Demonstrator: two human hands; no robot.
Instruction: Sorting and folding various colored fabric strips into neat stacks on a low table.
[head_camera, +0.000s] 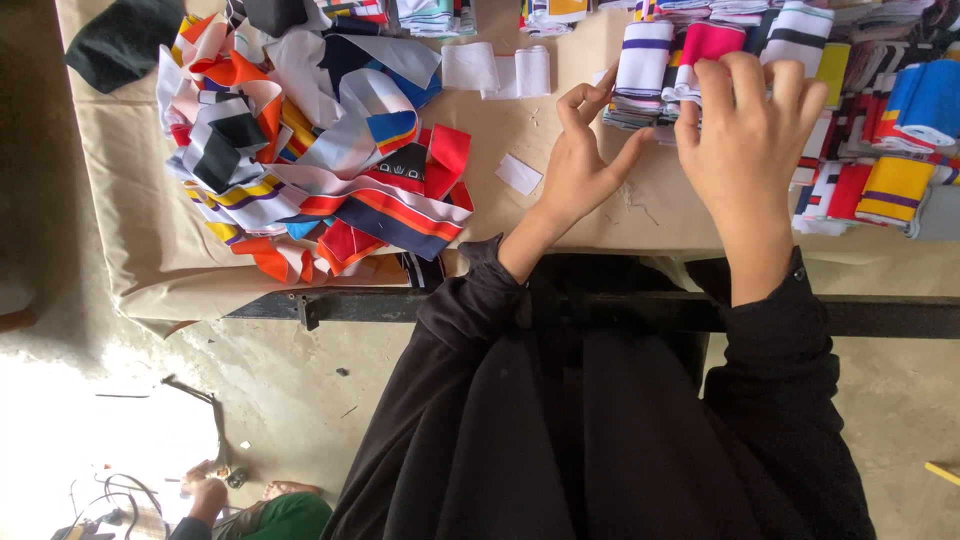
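My left hand (580, 160) rests on the paper-covered table (130, 220), fingers spread, fingertips touching the near edge of a stack of folded striped fabric bands (645, 70). My right hand (745, 135) lies on top of the same stack, fingers curled over a pink band (712, 40) and the white ones beside it. Whether it grips a band cannot be made out. Both arms wear black sleeves.
A loose heap of colourful fabric strips (310, 150) lies at the left. Rows of folded bands (900, 140) fill the right side. White folded pieces (497, 70) and a small white scrap (518, 174) lie between. Another person (270, 512) sits on the floor below.
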